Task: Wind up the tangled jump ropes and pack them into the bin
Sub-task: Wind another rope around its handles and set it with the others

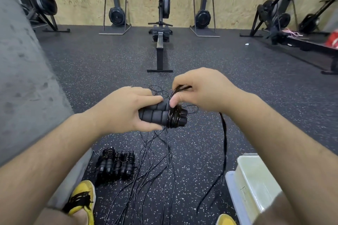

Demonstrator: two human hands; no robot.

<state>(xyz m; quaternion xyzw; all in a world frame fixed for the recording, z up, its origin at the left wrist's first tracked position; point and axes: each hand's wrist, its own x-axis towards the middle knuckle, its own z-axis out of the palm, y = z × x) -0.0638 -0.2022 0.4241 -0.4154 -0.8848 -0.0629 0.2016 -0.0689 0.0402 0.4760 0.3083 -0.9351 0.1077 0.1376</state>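
My left hand (128,109) grips two black foam jump rope handles (155,114) held side by side, with thin black cord wound in coils (174,116) round their right ends. My right hand (199,89) pinches the cord just above the coils. A loose length of this cord (224,142) hangs down to the floor on the right. Several loose black cords (155,166) trail over the floor below my hands. A group of wound-up jump ropes (115,164) lies on the floor at lower left. The clear plastic bin (256,184) stands at lower right.
A grey concrete wall (22,78) runs along the left. A rowing machine (161,38) stands straight ahead, with other exercise machines along the wooden back wall. My yellow shoes (82,199) rest on the speckled rubber floor.
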